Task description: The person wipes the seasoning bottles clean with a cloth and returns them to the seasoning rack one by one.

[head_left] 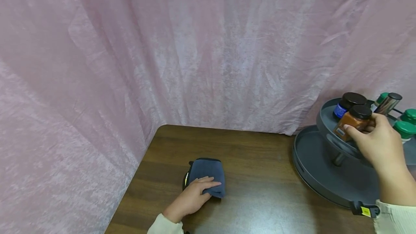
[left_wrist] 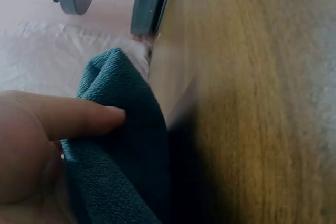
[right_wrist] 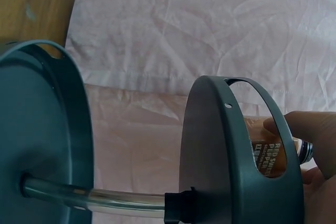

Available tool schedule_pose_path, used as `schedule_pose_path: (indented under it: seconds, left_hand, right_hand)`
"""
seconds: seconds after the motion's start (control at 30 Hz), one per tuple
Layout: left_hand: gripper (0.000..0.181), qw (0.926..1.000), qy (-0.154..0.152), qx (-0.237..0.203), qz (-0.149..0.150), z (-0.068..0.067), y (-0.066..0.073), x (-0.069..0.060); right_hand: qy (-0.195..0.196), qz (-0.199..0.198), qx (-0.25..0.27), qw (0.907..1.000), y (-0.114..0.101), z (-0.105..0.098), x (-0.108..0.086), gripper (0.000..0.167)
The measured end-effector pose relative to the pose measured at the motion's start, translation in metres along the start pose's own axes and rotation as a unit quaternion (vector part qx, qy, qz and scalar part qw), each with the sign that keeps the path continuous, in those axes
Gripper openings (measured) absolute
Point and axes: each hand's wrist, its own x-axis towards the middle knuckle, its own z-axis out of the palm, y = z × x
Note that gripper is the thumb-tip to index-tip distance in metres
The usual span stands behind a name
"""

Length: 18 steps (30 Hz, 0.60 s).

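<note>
At the upper tier's left side my right hand [head_left: 385, 142] grips a spice jar [head_left: 351, 122] with a black lid and orange-brown contents. The jar tilts at the tray's rim; its label, partly legible in the right wrist view, includes "RED SWEET". Whether its base touches the tray cannot be told. My left hand [head_left: 191, 198] rests on a folded dark blue cloth [head_left: 207, 172] on the table, fingers laid straight across it. In the left wrist view a straight thumb [left_wrist: 89, 119] lies against the cloth [left_wrist: 126, 93].
A grey two-tier round stand [head_left: 338, 170] occupies the table's right side. Its upper tier holds a dark jar [head_left: 351, 102], a grinder-like bottle [head_left: 388, 104] and green-lidded containers [head_left: 404, 129]. A pink curtain [head_left: 227, 53] hangs behind the wooden table [head_left: 260, 183].
</note>
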Motion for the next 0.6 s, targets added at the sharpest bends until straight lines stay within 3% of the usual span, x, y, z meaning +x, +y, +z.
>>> schedule_pose_path:
  seconds: [0.33, 0.6]
  left_hand:
    - [0.049, 0.9988, -0.040, 0.025, -0.010, 0.0006, -0.0007, 0.0025]
    - [0.030, 0.9993, -0.024, 0.026, 0.007, 0.0040, 0.0020, -0.0008]
  right_hand:
    - [-0.010, -0.007, -0.005, 0.9999, 0.0014, 0.0018, -0.0015, 0.069]
    - [0.001, -0.019, -0.009, 0.9998, 0.0006, 0.0044, -0.0045, 0.062]
